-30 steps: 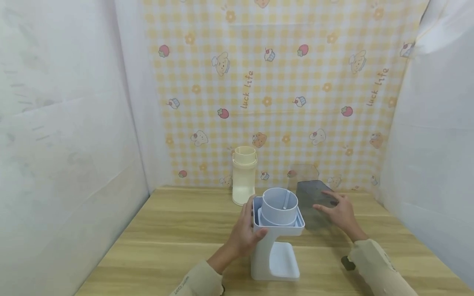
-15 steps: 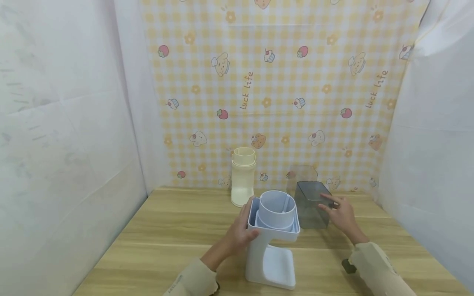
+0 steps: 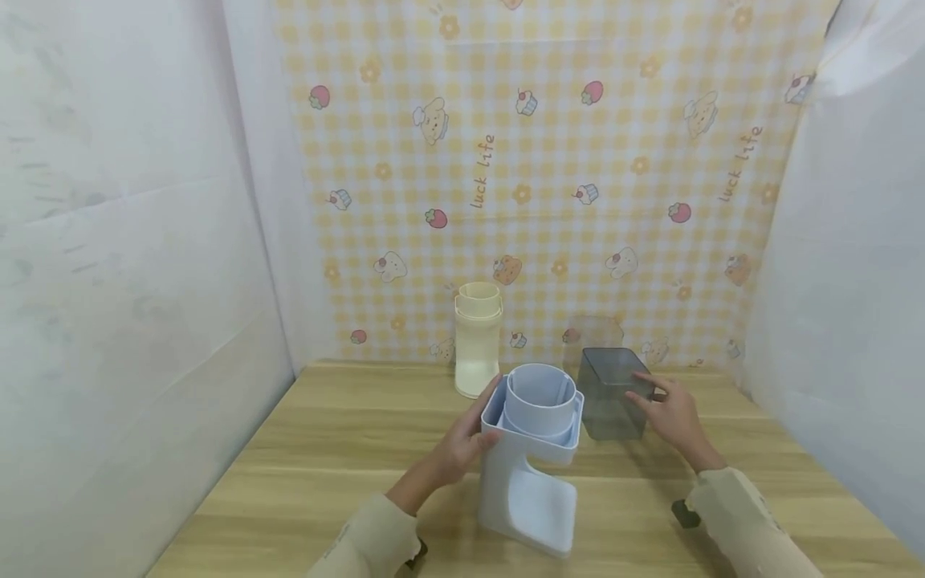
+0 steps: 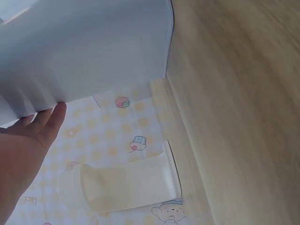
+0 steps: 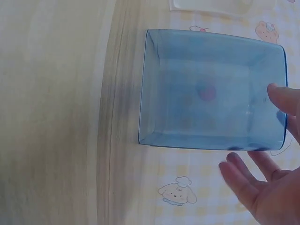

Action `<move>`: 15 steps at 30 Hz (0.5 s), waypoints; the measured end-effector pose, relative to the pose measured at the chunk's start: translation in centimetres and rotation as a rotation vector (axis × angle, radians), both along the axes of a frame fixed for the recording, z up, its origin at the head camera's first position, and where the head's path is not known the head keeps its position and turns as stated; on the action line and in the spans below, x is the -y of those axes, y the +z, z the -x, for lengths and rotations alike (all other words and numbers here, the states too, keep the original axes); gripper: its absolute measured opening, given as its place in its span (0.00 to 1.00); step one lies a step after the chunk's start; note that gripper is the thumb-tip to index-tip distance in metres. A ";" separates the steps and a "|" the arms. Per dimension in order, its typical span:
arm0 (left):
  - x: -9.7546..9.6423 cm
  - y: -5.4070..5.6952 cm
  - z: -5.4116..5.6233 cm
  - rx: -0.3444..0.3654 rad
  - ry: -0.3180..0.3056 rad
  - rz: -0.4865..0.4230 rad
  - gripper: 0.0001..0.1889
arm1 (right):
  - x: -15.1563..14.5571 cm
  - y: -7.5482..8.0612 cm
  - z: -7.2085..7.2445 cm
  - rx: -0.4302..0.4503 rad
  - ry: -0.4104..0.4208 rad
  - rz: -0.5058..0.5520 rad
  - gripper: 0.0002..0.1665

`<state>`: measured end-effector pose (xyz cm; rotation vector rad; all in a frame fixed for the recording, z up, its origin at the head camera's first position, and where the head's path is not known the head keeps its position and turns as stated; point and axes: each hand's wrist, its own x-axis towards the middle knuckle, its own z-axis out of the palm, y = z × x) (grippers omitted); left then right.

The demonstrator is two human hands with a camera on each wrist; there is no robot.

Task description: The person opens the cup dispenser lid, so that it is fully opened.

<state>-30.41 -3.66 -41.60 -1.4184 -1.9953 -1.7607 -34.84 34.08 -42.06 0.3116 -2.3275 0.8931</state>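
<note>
A pale blue plastic dispenser stand (image 3: pixel 497 482) has a round collar (image 3: pixel 540 401) in its upper tray and a flat lower tray. Its upper part is gripped by my left hand (image 3: pixel 457 444), thumb at the front and fingers along the left side; the stand looks turned and slightly tilted. A see-through grey-blue box (image 3: pixel 614 409) stands behind and to its right. At the box's upper right corner is my right hand (image 3: pixel 678 419). In the right wrist view, the thumb lies against the box and other fingers (image 5: pixel 239 180) spread beside it.
A cream stand (image 3: pixel 477 345) of similar shape is at the back of the wooden table (image 3: pixel 340 457). Behind the grey-blue box, a clear container (image 3: pixel 594 331) stands near the patterned backdrop (image 3: pixel 520 160). White sheets (image 3: pixel 130 241) hang at both sides.
The dispenser stand has shifted slightly left and turned in my left hand. Its box-side neighbour, seen tilted and blurred earlier, now stands steady, with my right hand a little farther right.
</note>
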 end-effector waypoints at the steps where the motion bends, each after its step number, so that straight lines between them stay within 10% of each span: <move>1: 0.0 0.0 0.1 0.000 -0.016 -0.018 0.45 | 0.0 0.0 -0.1 0.013 -0.002 0.003 0.23; 7: -0.1 -0.5 0.6 0.013 0.008 -0.048 0.36 | -0.1 -0.1 -0.9 0.101 -0.044 0.070 0.23; 15: -1.0 0.8 1.3 0.187 0.122 -0.042 0.27 | -0.3 0.5 -1.0 -0.101 -0.090 0.244 0.25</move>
